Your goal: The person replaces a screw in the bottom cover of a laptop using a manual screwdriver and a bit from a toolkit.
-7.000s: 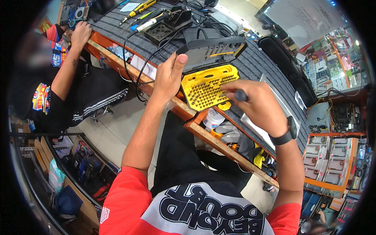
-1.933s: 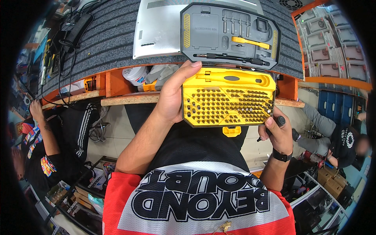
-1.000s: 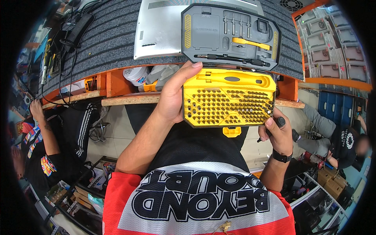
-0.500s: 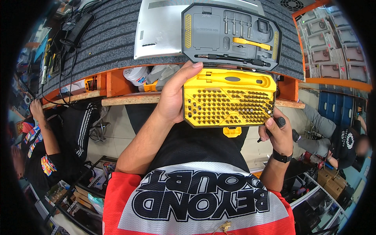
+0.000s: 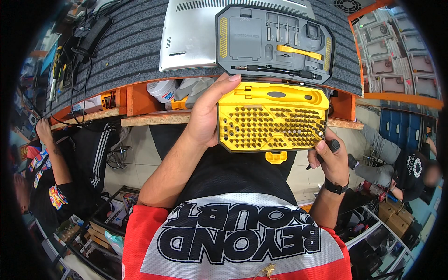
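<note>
My left hand [image 5: 205, 114] grips the left edge of a yellow screwdriver-bit tray [image 5: 273, 116] full of several small bits, holding it over my lap in front of the bench. At the tray's right edge, my right hand [image 5: 329, 158] is closed around a black screwdriver handle [image 5: 333, 145]. Just beyond the tray, the open grey tool-case lid [image 5: 275, 42] lies on the grey mat [image 5: 126, 46], with a yellow pry tool [image 5: 298, 51] and a black driver shaft clipped in it. Beside the lid, a silver laptop base [image 5: 191, 37] rests on the mat.
Cables and a black power brick [image 5: 93, 32] lie at the mat's left. White bottles [image 5: 163, 88] sit on the orange shelf under the bench. One person sits at far left [image 5: 46, 163], another at right [image 5: 401, 163]. Drawer racks [image 5: 392, 56] stand at upper right.
Seven seconds ago I faced a different stretch of bench with the tray resting on it. Over the last two seconds the tray has crept slightly right; both hands keep their grips.
</note>
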### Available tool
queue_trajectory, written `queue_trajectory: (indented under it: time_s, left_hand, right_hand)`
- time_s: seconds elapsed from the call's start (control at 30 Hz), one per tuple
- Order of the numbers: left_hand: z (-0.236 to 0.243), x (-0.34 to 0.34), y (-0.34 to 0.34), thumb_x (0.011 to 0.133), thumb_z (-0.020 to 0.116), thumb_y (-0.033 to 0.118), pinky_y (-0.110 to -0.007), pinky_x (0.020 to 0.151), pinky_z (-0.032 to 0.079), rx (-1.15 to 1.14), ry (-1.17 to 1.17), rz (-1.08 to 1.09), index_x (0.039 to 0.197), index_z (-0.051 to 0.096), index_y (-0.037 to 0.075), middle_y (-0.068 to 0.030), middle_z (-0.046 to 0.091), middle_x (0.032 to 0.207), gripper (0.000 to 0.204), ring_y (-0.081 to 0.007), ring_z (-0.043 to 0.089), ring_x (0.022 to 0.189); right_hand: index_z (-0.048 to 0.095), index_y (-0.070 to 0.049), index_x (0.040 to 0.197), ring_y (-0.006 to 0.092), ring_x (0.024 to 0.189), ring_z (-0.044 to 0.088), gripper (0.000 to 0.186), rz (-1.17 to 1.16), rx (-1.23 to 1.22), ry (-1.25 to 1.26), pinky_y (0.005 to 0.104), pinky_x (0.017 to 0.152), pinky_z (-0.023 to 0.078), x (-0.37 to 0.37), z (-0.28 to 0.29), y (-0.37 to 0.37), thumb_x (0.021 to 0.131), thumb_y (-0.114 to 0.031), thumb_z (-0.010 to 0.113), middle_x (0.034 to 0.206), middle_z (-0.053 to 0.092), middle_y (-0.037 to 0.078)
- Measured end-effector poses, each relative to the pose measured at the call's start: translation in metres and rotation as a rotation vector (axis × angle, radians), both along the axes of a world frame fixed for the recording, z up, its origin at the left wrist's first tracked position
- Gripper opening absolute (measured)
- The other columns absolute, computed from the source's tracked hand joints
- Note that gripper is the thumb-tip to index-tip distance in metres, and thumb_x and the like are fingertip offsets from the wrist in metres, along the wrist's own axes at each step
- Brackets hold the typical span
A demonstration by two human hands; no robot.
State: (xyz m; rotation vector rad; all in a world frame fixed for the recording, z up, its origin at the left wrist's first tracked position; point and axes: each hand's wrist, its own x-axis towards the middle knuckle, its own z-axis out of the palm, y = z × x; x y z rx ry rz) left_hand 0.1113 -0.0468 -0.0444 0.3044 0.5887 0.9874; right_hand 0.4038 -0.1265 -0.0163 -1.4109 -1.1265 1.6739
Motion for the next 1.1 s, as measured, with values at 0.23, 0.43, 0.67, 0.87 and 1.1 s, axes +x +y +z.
queue_trajectory:
  time_s: [0.23,0.43,0.67,0.87,1.1]
  left_hand:
    - [-0.003,-0.001,0.0,0.104,0.056,0.028,-0.031,0.088,0.056,-0.007,-0.006,0.0,0.115,0.058,0.007,-0.0075,0.068,0.107,0.024,-0.0155,0.07,0.101]
    - [0.002,-0.004,0.001,0.105,0.055,0.028,-0.033,0.089,0.057,-0.04,-0.124,-0.01,0.116,0.058,0.008,-0.0086,0.069,0.112,0.024,-0.0168,0.071,0.103]
    - [0.004,0.001,0.002,0.105,0.053,0.027,-0.035,0.096,0.055,0.066,-0.157,-0.04,0.119,0.056,0.005,-0.0134,0.069,0.12,0.026,-0.0197,0.069,0.11]
    - [-0.001,0.001,0.001,0.105,0.056,0.029,-0.035,0.098,0.053,0.068,-0.184,-0.019,0.125,0.056,0.003,-0.0146,0.068,0.124,0.033,-0.0201,0.067,0.113]
    - [-0.007,0.002,0.001,0.105,0.054,0.028,-0.034,0.096,0.053,0.06,-0.216,-0.034,0.125,0.058,0.004,-0.0093,0.068,0.12,0.031,-0.0174,0.067,0.111]
  right_hand:
    - [0.057,0.005,0.129,0.0068,0.053,0.052,0.052,-0.011,0.048,0.029,0.0209,0.05,0.036,0.002,-0.006,-0.004,0.101,-0.038,0.065,0.07,0.062,0.004]
    - [0.061,0.004,0.131,0.0037,0.062,0.046,0.051,-0.298,0.532,-0.429,0.0207,0.051,0.034,0.002,0.039,0.003,0.1,-0.036,0.065,0.09,0.065,0.004]
    - [0.072,-0.006,0.1,0.0201,0.062,0.062,0.023,0.326,1.052,-0.794,0.0326,0.052,0.05,-0.078,0.081,0.014,0.079,-0.009,0.082,0.086,0.063,0.006]
    - [0.073,-0.007,0.096,0.0239,0.068,0.067,0.027,0.423,0.959,-0.851,0.0344,0.056,0.052,-0.107,0.07,0.021,0.074,-0.004,0.086,0.082,0.064,0.005]
    - [0.07,-0.009,0.095,0.0218,0.063,0.064,0.018,0.479,1.022,-0.865,0.0353,0.052,0.052,-0.115,0.066,0.023,0.081,-0.011,0.08,0.083,0.057,0.004]
